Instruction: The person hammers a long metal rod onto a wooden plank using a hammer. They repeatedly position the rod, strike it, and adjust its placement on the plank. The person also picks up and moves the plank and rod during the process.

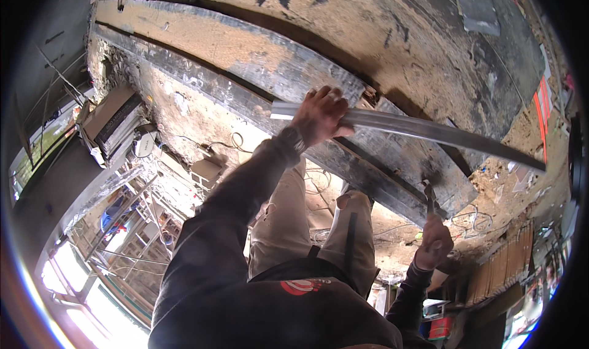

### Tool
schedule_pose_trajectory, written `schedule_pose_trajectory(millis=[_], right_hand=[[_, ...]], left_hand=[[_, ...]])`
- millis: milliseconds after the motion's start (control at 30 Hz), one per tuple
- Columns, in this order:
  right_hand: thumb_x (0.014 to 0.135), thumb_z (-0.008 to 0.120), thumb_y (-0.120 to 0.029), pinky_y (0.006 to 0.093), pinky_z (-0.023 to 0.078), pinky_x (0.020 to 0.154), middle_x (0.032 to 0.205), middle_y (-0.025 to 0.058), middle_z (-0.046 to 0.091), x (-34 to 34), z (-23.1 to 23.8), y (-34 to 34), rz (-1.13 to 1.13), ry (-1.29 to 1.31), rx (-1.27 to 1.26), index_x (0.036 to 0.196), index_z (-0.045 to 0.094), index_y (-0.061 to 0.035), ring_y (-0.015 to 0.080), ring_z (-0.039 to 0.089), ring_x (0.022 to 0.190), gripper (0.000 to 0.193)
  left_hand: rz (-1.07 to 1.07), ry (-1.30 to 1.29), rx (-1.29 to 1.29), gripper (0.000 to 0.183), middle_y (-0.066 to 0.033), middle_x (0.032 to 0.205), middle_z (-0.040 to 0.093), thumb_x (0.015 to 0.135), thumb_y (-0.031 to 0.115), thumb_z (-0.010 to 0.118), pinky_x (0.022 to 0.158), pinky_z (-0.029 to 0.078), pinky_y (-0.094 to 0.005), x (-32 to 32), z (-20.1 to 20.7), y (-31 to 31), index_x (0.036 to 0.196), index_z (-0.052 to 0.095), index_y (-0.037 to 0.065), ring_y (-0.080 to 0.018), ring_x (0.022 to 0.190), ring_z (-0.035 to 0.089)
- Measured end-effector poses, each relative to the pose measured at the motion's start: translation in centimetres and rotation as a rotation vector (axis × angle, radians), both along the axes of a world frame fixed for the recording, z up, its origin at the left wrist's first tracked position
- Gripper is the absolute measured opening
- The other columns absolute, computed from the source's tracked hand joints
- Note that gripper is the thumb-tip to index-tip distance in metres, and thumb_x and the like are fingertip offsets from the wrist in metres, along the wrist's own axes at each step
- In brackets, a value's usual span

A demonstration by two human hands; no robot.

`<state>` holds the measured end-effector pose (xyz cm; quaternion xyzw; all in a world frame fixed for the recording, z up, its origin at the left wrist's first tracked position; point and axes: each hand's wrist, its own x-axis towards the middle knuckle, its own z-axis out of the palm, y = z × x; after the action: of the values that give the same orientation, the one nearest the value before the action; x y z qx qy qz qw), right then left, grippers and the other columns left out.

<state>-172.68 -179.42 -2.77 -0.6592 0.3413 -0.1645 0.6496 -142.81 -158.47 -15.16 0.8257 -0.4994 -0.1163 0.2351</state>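
My left hand (320, 114) is closed over a long, shiny metal strip (442, 131) near its left end, fingers on the far side and thumb on the near side. The strip slants across the worn wooden workbench (245, 51), its far right end reaching past the boards. Lower right, my right hand (434, 244) is wrapped around the handle of a hammer (429, 195). The hammer's head points away from me, near the bench's front right corner and apart from the strip. Its lower handle is hidden in my fist.
Long gaps run between the bench boards. A flat grey plate (477, 10) lies at the far right. Stacked cardboard boxes (110, 125) stand at left, metal frames (144, 223) below them. Brown sheets (506, 266) and a red box (440, 328) are at lower right.
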Motion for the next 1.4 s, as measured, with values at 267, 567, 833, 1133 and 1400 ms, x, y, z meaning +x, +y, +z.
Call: schedule_pose_trajectory(millis=[267,567,833,1133,1400], right_hand=[[0.070,0.080,-0.045,0.0418,0.037,0.058,0.062,0.0111,0.047,4.0,-6.2,4.4,1.026,0.249,-0.440,0.064,0.047,-0.0100,0.0308,0.047,0.057,0.048],[0.103,0.039,-0.033,0.0332,0.027,0.043,0.051,-0.0016,0.027,18.8,-3.8,3.6,-0.186,0.081,0.212,0.057,0.034,-0.0176,0.0122,0.026,0.044,0.049],[0.087,0.045,-0.024,0.0389,0.034,0.066,0.050,-0.0034,0.019,37.9,-8.1,14.4,-0.326,-0.594,0.619,0.053,0.020,-0.0202,0.0131,0.022,0.046,0.043],[0.085,0.049,-0.033,0.0415,0.039,0.064,0.049,-0.0021,0.030,53.7,-15.5,22.8,-0.631,-0.314,0.852,0.053,0.028,-0.0213,0.0180,0.040,0.051,0.040],[0.092,0.067,-0.033,0.0482,0.046,0.095,0.081,0.0046,0.066,63.2,-15.6,33.0,-0.224,-0.285,1.052,0.081,0.059,-0.0091,0.0227,0.067,0.077,0.027]], left_hand=[[0.597,0.463,0.079,0.041,-0.0145,0.092,0.051,0.065,0.019,0.081,0.075,0.048,-0.0452,-1.3,1.4,11.1,0.097,0.059,0.004,-0.0351,0.088,0.055],[0.492,0.345,-0.086,0.043,-0.0112,0.080,0.047,0.082,0.041,0.071,0.066,0.042,-0.0430,5.8,1.1,26.4,0.090,0.054,0.002,-0.0302,0.076,0.046],[0.566,0.359,-0.094,0.046,-0.0100,0.073,0.043,0.088,0.047,0.065,0.063,0.036,-0.0428,10.0,2.7,36.3,0.085,0.050,0.003,-0.0291,0.074,0.041],[0.920,0.474,-0.195,0.065,-0.0127,0.077,0.043,0.084,0.065,0.060,0.061,0.038,-0.0408,7.7,4.3,38.5,0.089,0.054,0.001,-0.0290,0.071,0.043],[0.976,0.529,-0.137,0.049,-0.0145,0.082,0.048,0.090,0.050,0.058,0.075,0.040,-0.0465,5.5,7.6,37.4,0.086,0.055,0.001,-0.0364,0.080,0.044]])
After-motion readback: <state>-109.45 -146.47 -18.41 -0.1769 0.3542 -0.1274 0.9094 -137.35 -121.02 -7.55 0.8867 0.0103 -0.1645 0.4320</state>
